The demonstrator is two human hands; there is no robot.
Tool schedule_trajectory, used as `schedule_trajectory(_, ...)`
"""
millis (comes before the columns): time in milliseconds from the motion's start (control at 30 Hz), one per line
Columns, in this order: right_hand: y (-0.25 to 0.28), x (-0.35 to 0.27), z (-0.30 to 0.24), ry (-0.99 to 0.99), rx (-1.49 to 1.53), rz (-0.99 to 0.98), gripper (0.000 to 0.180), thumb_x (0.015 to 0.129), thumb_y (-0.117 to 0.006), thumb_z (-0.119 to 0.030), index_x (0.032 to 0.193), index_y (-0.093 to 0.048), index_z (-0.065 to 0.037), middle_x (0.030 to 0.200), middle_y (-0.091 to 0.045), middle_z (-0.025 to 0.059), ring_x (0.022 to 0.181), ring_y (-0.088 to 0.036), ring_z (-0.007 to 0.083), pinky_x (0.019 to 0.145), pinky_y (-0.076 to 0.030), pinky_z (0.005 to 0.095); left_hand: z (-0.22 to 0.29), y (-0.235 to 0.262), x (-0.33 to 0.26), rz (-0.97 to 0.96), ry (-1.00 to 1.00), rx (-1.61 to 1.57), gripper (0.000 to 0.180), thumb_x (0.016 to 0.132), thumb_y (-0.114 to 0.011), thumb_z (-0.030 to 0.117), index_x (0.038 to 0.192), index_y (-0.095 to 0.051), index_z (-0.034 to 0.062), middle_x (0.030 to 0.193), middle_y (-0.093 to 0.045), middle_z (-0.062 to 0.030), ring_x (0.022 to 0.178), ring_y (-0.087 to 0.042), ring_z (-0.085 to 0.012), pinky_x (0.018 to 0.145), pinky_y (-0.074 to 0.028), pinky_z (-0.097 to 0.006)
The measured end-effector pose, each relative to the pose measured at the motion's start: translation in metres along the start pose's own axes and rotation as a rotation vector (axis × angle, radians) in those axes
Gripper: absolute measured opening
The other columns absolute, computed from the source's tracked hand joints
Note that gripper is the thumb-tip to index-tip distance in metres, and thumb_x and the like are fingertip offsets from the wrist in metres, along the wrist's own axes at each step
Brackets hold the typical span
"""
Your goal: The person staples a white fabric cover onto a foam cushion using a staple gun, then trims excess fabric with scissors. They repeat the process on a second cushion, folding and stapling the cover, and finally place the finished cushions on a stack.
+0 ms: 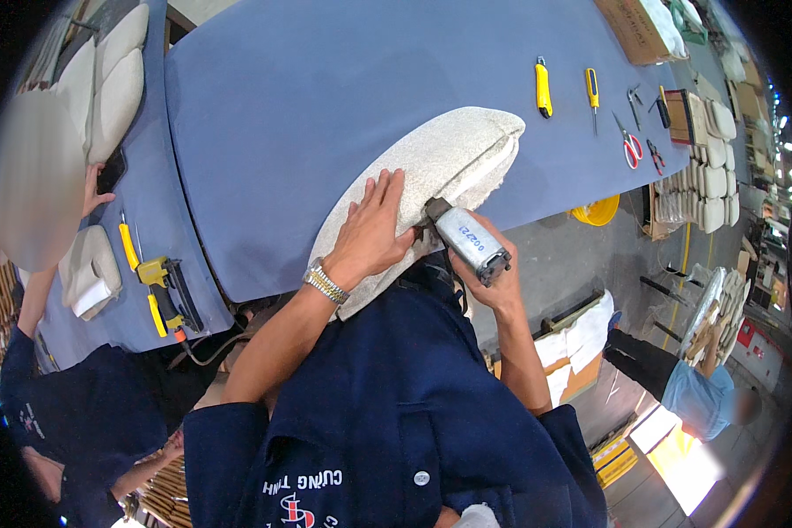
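Note:
A pale beige upholstered cushion [453, 141] lies tilted across the near edge of the blue-covered table, close against my body. My left hand [372, 224] rests on its fabric with the fingers stretched out flat and the thumb toward the near side. In my right hand [488, 264] is a staple gun [472, 241] with a silver-grey body. Its nose meets the cushion's near side, just right of my left thumb. The exact contact spot is partly hidden by the tool.
On the blue table [264, 106] lie a yellow utility knife [544, 88], a yellow screwdriver [592, 88], red-handled scissors [631, 148] and pliers [656, 157]. A co-worker [88, 414] stands left, near another staple gun [167, 295]. A yellow basin [597, 211] sits below the table's right edge.

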State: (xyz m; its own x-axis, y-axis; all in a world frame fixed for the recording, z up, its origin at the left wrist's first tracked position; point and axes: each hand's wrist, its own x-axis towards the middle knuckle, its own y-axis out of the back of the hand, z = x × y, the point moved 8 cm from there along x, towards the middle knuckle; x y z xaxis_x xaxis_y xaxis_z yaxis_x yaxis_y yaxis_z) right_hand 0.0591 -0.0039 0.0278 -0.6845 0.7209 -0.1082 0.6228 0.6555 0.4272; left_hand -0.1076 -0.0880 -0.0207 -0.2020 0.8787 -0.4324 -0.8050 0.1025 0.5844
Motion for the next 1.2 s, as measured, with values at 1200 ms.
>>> schedule_trajectory(1200,-0.012,-0.012,-0.005,-0.038,0.001,-0.071,0.051,0.077,-0.075,-0.006,0.126,-0.065,0.001,0.113,-0.073,0.0185,0.105,-0.073,0.0263,0.091,-0.055,0.0337,0.003,-0.001,0.0,0.058,-0.014,0.004,0.093,0.084,-0.073,0.012,0.16,-0.02,0.0009,0.165,-0.024,-0.0276,0.153,-0.023,-0.0446,0.118,-0.031,-0.064)
